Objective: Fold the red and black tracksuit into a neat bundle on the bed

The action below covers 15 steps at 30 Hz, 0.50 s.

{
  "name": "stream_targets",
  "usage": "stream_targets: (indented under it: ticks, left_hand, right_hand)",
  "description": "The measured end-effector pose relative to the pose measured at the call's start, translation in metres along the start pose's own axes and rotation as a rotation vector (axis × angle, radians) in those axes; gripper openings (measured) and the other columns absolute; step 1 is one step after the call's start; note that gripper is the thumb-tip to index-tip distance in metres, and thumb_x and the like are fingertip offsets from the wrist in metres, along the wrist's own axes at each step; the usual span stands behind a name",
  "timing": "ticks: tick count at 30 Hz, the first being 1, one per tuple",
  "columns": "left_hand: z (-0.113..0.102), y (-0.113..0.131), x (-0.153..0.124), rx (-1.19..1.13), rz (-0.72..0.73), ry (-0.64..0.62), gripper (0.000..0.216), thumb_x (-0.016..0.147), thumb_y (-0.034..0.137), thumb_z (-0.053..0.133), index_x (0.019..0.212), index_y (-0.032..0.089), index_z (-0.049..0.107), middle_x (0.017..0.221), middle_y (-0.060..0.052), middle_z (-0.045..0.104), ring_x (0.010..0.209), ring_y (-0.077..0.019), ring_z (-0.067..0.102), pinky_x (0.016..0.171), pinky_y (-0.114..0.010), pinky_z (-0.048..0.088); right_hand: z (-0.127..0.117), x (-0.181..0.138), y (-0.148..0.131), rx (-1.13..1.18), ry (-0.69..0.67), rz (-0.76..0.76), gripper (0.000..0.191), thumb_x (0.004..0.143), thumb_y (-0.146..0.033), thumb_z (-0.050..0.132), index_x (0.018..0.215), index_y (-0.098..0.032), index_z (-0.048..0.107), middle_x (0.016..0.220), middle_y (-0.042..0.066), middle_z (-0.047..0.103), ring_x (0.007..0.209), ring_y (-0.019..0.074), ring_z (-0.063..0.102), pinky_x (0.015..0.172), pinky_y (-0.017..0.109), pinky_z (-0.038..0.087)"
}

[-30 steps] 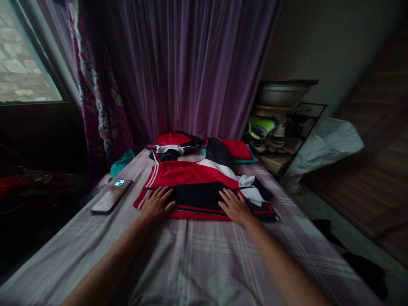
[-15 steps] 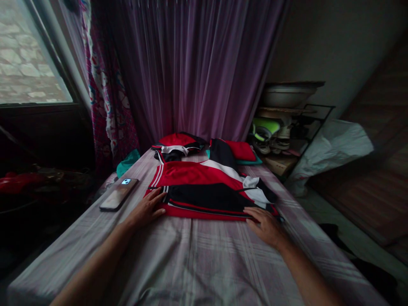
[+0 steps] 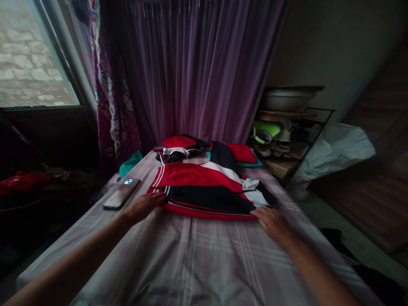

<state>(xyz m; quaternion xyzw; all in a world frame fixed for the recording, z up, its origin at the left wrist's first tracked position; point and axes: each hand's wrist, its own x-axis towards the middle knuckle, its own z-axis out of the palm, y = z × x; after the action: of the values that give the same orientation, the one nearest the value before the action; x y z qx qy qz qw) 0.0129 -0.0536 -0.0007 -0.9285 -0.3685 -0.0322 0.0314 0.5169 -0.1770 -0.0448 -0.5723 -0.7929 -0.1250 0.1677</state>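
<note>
A red, black and white jersey (image 3: 207, 191) is spread at the frame's centre on the bed (image 3: 204, 259), its long axis running left to right, collar toward the curtain. Its lower corners are touched by the left hand (image 3: 143, 207) and right hand (image 3: 273, 224), both laid open and flat with nothing grasped.

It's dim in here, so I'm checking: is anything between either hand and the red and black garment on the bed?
Nothing visible. The left hand and right hand both reach the near edge of the garment. The phone lies off to the left.

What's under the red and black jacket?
The jacket lies flat on the checked bedsheet; both hands touch its near corners. Whether anything lies beneath it cannot be seen.
</note>
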Motion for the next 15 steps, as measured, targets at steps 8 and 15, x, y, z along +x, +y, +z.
stream_targets:
  ticks: [8,15]
  left_hand:
    - [-0.009,0.015,-0.019,-0.036,-0.097,-0.027,0.050,0.091,0.009,0.038,0.127,0.030,0.066,0.131,-0.003,0.068,0.116,-0.0207,0.066,0.103,-0.037,0.050]
    - [-0.019,0.005,-0.021,-0.149,-0.020,-0.111,0.054,0.076,0.015,0.056,0.128,0.028,0.065,0.131,-0.003,0.068,0.118,-0.0208,0.064,0.102,-0.030,0.050]
  right_hand:
    - [-0.025,-0.007,-0.022,0.164,-0.214,0.093,0.039,0.071,-0.009,0.046,0.086,-0.029,0.076,0.087,0.002,0.075,0.085,0.0193,0.069,0.077,0.030,0.053]
    - [-0.055,0.013,-0.019,0.471,-0.463,0.121,0.035,0.072,-0.020,0.052,0.093,-0.028,0.079,0.092,0.003,0.078,0.085,0.0221,0.072,0.076,0.032,0.054]
